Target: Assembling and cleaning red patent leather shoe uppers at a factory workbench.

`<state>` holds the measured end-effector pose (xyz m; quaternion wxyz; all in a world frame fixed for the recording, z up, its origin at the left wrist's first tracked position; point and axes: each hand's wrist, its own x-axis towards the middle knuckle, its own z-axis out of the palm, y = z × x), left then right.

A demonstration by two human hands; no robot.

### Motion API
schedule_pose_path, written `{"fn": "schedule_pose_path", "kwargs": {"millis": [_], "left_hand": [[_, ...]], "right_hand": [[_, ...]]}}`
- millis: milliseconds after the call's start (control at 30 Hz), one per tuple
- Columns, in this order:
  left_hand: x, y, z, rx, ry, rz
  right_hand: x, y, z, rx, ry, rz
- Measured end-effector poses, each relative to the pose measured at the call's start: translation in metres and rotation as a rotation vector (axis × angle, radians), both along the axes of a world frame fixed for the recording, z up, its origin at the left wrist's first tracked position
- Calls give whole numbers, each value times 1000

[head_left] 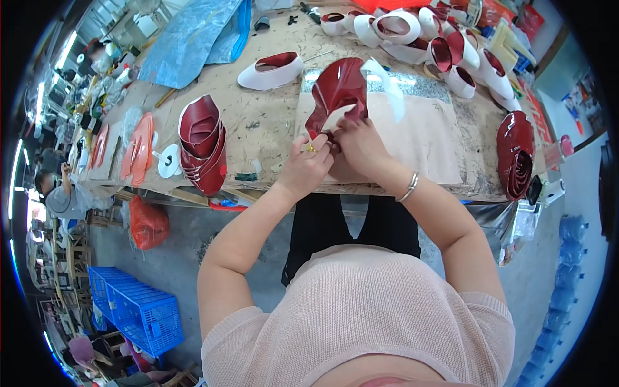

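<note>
Pinching the near end of a glossy red shoe upper (336, 90), the left hand (308, 161) and right hand (358, 145) press together at the workbench (271, 122) edge, so the piece stands upright. Stacked red uppers (201, 143) wait at left, within reach; white-lined finished ones (412, 32) crowd the far right.

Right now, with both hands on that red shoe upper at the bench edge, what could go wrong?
1. Both hands, left hand and right hand, pinch the lower end of the red upper; the free top could flop and crease.
2. The loose white strip hanging off it might snag or tear away.
3. The stack of red uppers sits near the bench edge; the left elbow could possibly knock it off.
</note>
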<state>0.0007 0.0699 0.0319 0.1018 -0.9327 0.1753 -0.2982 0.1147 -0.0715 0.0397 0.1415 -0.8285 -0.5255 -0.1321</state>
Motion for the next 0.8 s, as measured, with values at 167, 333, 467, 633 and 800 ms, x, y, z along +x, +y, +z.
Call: {"fn": "schedule_pose_path", "kwargs": {"millis": [167,333,467,633,800], "left_hand": [[-1,2,0,-111,11,-7],[0,3,-5,-158,-51,-8],[-1,5,-7,-213,-34,23],[-2,5,-11,-234,53,7],[-7,1,-5,-164,34,55]], "right_hand": [[1,10,6,51,-12,62],[11,26,10,-1,54,23],[16,41,26,-172,149,84],[13,33,9,-45,-103,94],[24,35,14,-54,204,84]]}}
